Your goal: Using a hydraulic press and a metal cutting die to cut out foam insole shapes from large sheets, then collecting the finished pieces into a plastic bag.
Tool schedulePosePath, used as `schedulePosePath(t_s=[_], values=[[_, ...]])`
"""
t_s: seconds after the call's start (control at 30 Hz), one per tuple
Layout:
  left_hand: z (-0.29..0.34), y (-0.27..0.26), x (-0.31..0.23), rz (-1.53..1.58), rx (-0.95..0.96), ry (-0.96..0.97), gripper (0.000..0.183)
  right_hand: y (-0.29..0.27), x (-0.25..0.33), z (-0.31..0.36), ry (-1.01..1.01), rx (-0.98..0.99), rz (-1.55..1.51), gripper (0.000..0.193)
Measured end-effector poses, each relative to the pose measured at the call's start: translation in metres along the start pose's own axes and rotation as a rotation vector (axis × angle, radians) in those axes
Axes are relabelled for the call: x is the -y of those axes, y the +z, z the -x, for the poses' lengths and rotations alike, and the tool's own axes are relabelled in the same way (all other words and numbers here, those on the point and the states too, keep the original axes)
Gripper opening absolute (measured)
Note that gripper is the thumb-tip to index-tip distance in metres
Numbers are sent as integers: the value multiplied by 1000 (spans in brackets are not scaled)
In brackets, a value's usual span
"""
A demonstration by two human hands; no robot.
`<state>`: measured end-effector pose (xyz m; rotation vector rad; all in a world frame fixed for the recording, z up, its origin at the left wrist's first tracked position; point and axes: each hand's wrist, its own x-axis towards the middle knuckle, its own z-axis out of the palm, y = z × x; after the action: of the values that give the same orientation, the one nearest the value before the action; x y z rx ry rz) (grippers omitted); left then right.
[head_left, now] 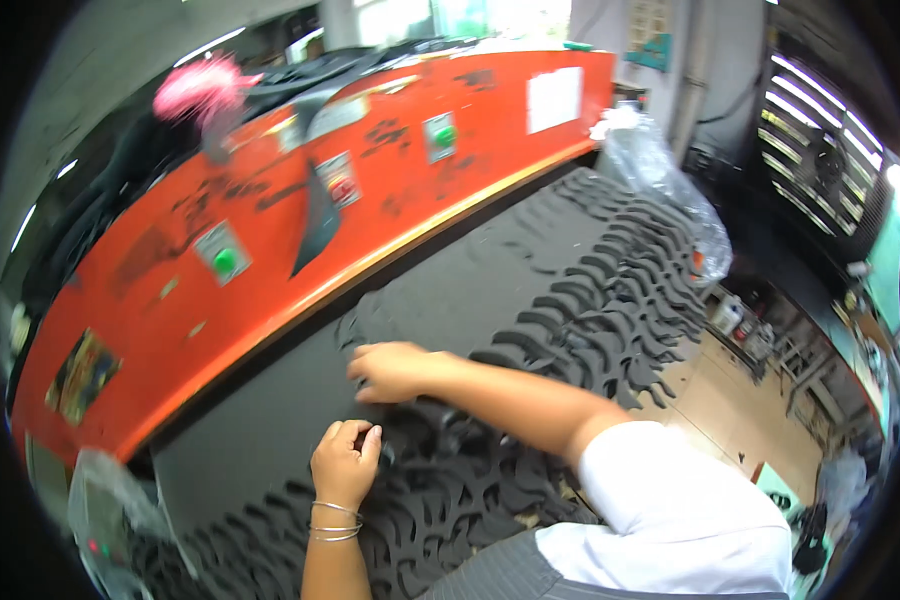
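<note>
While your right hand (395,370) lies flat with its fingers pressed down on the dark foam sheet (490,290), your left hand (345,462) curls beside it, thumb and fingertips closed in a pinch on what looks like a small cut piece at the sheet's edge; the piece itself is too dark against the foam to make out clearly. The sheet lies across the bed of the orange cutting machine (300,200), its near and right-hand parts already punched into rows of curved shapes, with a smooth uncut stretch just in front of the machine's face.

You seem to be at the stripping step: holding the waste web down with one hand and lifting a cut shape free with the other. For the next move, keep the right palm close to the spot you are pulling from, so the thin web does not tear or lift with the piece. Pull low and along the sheet rather than straight up. The silver bangles (335,520) on your left wrist hang near the lacy offcut (440,510), so mind they do not snag.
</note>
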<state>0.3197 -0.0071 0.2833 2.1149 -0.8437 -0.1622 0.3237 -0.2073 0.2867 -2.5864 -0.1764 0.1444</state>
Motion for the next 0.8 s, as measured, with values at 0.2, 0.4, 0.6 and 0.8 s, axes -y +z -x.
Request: schedulePosePath(t_s=[0.2,0.4,0.6,0.8], values=[[-30,61,64,-232,98,275,15,17,-17,-70,191,506,260,42],[-52,67,49,-106,-33,350,13,11,-38,-82,225,544,248,38],[-41,88,39,-146,-44,60,56,22,-116,-46,27,136,-385,21],[-53,65,51,-274,150,176,46,-48,-72,-10,13,-337,-1236,15]])
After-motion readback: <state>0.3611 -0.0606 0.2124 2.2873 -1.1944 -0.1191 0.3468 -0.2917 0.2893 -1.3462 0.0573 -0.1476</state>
